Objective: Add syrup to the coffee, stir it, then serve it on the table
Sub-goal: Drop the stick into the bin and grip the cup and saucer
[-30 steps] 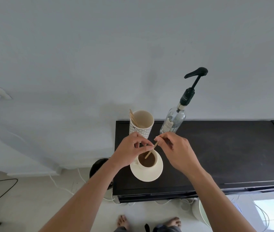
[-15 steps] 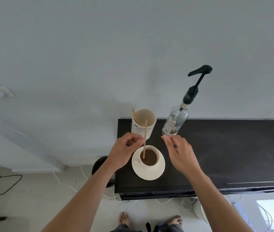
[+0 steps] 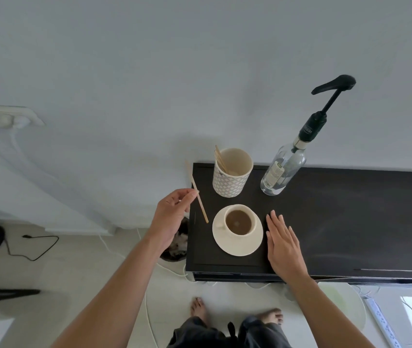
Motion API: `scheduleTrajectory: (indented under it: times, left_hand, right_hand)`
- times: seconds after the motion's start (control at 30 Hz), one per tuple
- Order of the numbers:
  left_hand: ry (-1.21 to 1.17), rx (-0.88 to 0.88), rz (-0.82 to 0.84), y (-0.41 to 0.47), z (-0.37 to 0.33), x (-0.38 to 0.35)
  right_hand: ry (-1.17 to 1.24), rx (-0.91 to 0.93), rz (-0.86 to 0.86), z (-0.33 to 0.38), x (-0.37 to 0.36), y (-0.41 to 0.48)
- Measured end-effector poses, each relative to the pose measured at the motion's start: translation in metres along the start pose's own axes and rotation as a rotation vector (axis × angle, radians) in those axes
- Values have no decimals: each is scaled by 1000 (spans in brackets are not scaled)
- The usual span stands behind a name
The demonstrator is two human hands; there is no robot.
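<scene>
A cream cup of coffee [image 3: 238,222] stands on a cream saucer [image 3: 250,247] near the left end of a black table [image 3: 350,222]. My left hand [image 3: 172,219] pinches a wooden stir stick [image 3: 199,197], held out of the cup, left of the saucer over the table's left edge. My right hand [image 3: 284,244] is flat with fingers apart, just right of the saucer and holding nothing. A clear syrup bottle [image 3: 284,169] with a black pump stands behind the cup against the wall.
A patterned paper cup [image 3: 230,179] with more stir sticks stands behind the saucer. A dark bin [image 3: 177,247] sits on the floor by the table's left end. Cables and a power strip [image 3: 380,320] lie on the floor. My bare feet are below.
My left hand took the stir stick out of the coffee and moved it left of the cup. My right hand let go of it and dropped flat beside the saucer.
</scene>
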State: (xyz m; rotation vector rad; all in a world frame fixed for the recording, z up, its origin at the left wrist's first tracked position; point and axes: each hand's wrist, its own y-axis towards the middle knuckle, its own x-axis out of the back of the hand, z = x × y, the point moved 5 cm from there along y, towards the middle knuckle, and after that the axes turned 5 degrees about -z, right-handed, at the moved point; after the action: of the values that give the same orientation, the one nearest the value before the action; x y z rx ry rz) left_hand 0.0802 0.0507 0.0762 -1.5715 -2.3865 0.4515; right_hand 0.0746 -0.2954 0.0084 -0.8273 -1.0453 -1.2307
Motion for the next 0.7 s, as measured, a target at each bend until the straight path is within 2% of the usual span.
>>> scheduleTrajectory:
  times: [0.17,0.33,0.7]
  left_hand:
    - [72,55,-79,7,17,29]
    - [206,88,-142,11,31,55]
    - [243,61,-244,49,40,87]
  right_hand:
    - [-143,9,-19,3,-9,3]
    - [-182,-24,-10,5,-18,7]
    - [-119,-61,7,6,-17,8]
